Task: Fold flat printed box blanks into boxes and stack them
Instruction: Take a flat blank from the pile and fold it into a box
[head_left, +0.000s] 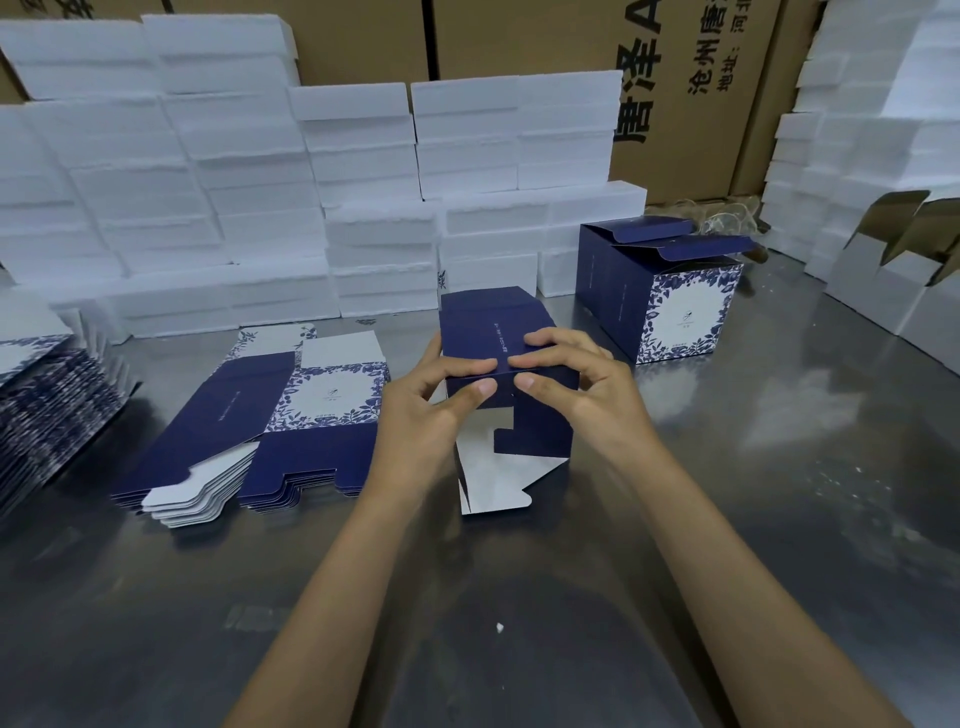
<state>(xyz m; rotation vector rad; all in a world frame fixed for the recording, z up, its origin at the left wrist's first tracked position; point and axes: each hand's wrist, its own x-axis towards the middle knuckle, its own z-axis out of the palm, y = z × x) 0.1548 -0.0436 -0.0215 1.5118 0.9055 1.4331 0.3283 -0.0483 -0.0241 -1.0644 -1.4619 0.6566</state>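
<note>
Both hands, left hand (421, 402) and right hand (576, 384), are pinching the half-formed box (498, 338) at table centre; pressing creases squarely helps, with the finished boxes (660, 291) waiting at two o'clock.

The half-folded box (498, 358) is showing navy blue outside and plain white on its inner flaps. The finished box (670, 301) and the flat blanks (270, 410) are wearing navy panels beside white faces framed with blue leaf print. White foam blocks (208, 208) are standing before brown cartons (701, 78) with black lettering, on a shiny grey tabletop (779, 493).
</note>
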